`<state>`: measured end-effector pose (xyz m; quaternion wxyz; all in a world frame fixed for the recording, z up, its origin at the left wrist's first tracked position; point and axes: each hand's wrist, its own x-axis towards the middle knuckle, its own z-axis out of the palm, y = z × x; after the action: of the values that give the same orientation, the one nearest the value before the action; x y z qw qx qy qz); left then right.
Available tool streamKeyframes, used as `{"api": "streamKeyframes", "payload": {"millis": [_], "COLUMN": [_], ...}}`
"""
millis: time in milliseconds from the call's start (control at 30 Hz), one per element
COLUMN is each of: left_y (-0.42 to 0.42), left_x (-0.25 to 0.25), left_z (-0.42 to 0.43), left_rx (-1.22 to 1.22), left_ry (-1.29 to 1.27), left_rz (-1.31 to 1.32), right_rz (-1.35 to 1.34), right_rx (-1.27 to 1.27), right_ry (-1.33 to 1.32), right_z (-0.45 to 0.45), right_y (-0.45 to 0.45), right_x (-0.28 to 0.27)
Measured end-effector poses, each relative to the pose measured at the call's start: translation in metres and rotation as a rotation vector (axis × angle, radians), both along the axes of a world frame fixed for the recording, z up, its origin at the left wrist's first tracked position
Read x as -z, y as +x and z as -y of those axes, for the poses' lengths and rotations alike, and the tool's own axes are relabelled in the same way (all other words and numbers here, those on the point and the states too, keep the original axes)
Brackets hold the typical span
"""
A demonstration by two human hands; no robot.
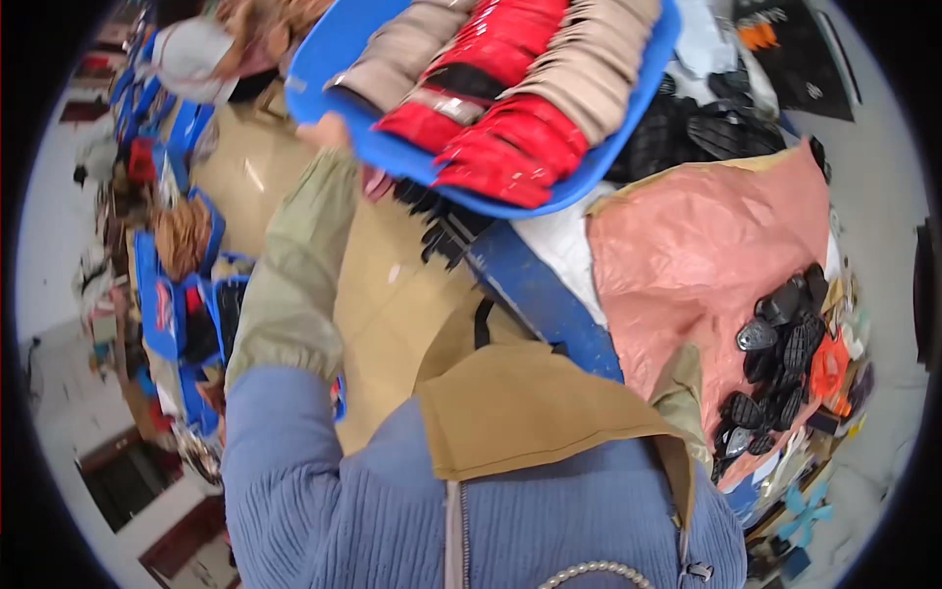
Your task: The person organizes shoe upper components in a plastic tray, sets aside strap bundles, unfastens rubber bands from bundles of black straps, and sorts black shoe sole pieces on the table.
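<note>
My left hand (329, 132) grips the left rim of a blue plastic basin (368, 147), its fingers partly hidden at the edge. Inside the basin lie rows of thin, overlapping pieces: beige ones (589, 74) and glossy red ones (515, 147), with a black piece (466, 81) among the red. The kind of these pieces is hard to make out. Of my right arm only a pale green sleeve (682, 388) shows, low beside the table; the right hand itself is hidden.
A blue-edged table (549, 294) on my right carries a pink sheet (677, 245) and clusters of black, sole-like pieces (785, 334). Below the basin hang black strips (442, 236). Blue bins (162, 304) line the left side, where another person (196, 59) is at the back.
</note>
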<state>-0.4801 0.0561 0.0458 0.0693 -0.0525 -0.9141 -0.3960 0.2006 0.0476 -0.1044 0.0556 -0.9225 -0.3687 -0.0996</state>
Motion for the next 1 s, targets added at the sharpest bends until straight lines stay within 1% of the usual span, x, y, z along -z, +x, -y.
{"api": "streamKeyframes", "payload": {"millis": [33, 100, 167, 200, 267, 333, 367, 400, 433, 500, 533, 600, 667, 700, 733, 767, 833, 867, 900, 933, 1000], "left_y": [0.003, 0.010, 0.019, 0.017, 0.013, 0.013, 0.013, 0.011, 0.009, 0.013, 0.014, 0.002, -0.008, 0.003, 0.021, 0.035, 0.065, 0.088, 0.093, 0.097, 0.103], "left_x": [0.003, 0.006, 0.006, 0.007, 0.015, 0.017, 0.017, 0.016, 0.015, 0.003, 0.002, 0.052, 0.122, 0.140, 0.135, 0.135, 0.146, 0.175, 0.174, 0.173, 0.166], "left_z": [-0.004, -0.008, -0.017, -0.019, -0.018, -0.018, -0.013, -0.002, 0.008, 0.036, 0.042, 0.075, 0.119, 0.139, 0.154, 0.162, 0.169, 0.169, 0.164, 0.160, 0.153], "left_rx": [0.008, 0.009, 0.029, 0.038, 0.058, 0.107, 0.145, 0.199, 0.245, 0.442, 0.539, 0.578, 0.721, 0.753, 0.814, 0.819, 1.116, 1.078, 1.084, 1.115, 1.174], "left_ry": [0.056, 0.173, 0.276, 0.332, 0.454, 0.571, 0.652, 0.740, 0.822, 1.155, 1.320, 0.868, 0.537, 0.369, 0.312, 0.315, 0.111, 0.151, 0.150, 0.092, -0.025], "left_rz": [0.015, 0.044, 0.061, 0.063, 0.118, 0.173, 0.230, 0.320, 0.416, 0.739, 0.896, 0.605, 0.516, 0.489, 0.610, 0.615, 0.972, 0.821, 0.822, 0.845, 0.887], "right_rz": [0.006, 0.025, 0.063, 0.088, 0.181, -0.813, -1.259, -1.437, -1.591, -1.565, -1.565, -1.524, -1.466, -1.440, -1.410, -1.384, -1.359, -1.369, -1.417, -1.463, -1.650], "right_rx": [-0.047, -0.228, -0.398, -0.448, -0.430, -0.870, -0.488, -0.416, -0.411, -0.458, -0.433, -0.434, -0.399, -0.361, -0.312, -0.255, -0.166, -0.134, -0.120, -0.104, -0.052], "right_ry": [0.025, 0.112, 0.162, 0.140, 0.009, -0.185, -0.230, -0.314, -0.428, -0.631, -0.576, -0.429, -0.317, -0.276, -0.243, -0.214, -0.171, -0.168, -0.200, -0.233, -0.377], "right_z": [0.005, 0.019, 0.032, 0.042, 0.059, 0.066, 0.072, 0.084, 0.089, 0.089, 0.091, 0.088, 0.082, 0.079, 0.076, 0.075, 0.074, 0.075, 0.074, 0.074, 0.070], "right_y": [0.007, 0.011, -0.013, -0.040, -0.156, -0.166, -0.190, -0.232, -0.274, -0.331, -0.355, -0.398, -0.433, -0.444, -0.450, -0.454, -0.456, -0.456, -0.456, -0.457, -0.453], "right_x": [-0.012, -0.050, -0.097, -0.116, -0.171, -0.110, -0.082, -0.081, -0.084, -0.077, -0.069, -0.059, -0.042, -0.035, -0.028, -0.020, -0.011, -0.010, -0.019, -0.028, -0.058]}}
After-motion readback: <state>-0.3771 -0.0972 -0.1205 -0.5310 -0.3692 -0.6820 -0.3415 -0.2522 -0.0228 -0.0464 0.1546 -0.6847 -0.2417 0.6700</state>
